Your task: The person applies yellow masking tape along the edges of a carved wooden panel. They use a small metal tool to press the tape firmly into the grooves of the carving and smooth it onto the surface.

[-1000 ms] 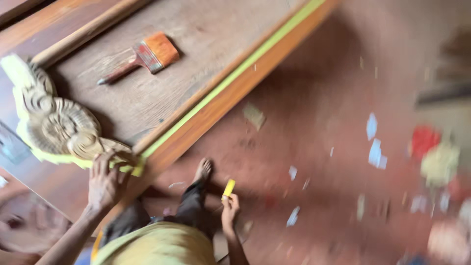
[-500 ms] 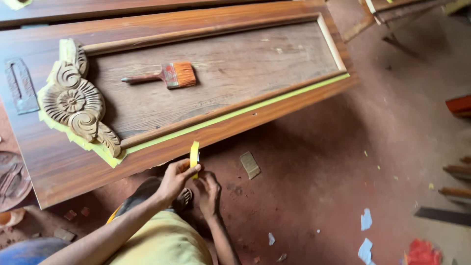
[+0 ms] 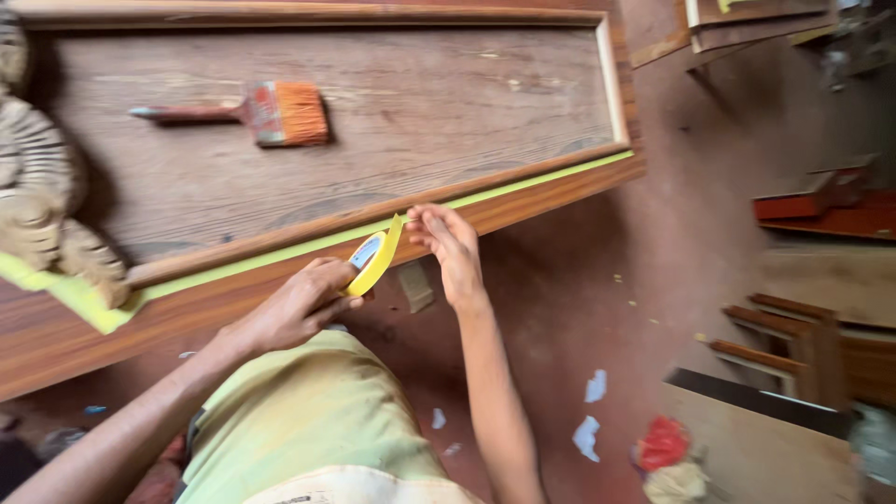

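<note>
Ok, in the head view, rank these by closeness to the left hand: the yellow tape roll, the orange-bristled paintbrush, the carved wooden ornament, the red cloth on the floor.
1. Yellow tape roll: held in the left hand.
2. Orange-bristled paintbrush: above, on the panel.
3. Carved wooden ornament: far left edge.
4. Red cloth: lower right, on the floor.

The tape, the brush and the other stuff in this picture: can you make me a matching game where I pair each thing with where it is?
Things:
1. roll of yellow tape
2. paintbrush
3. strip of yellow tape
4. red cloth

Places:
A. lying on the floor, lower right
B. held in the left hand, with the right hand at its loose end
C. lying flat inside the sunken wooden panel
D. stuck along the panel's near edge

Pairs: 1-B, 2-C, 3-D, 4-A
</note>
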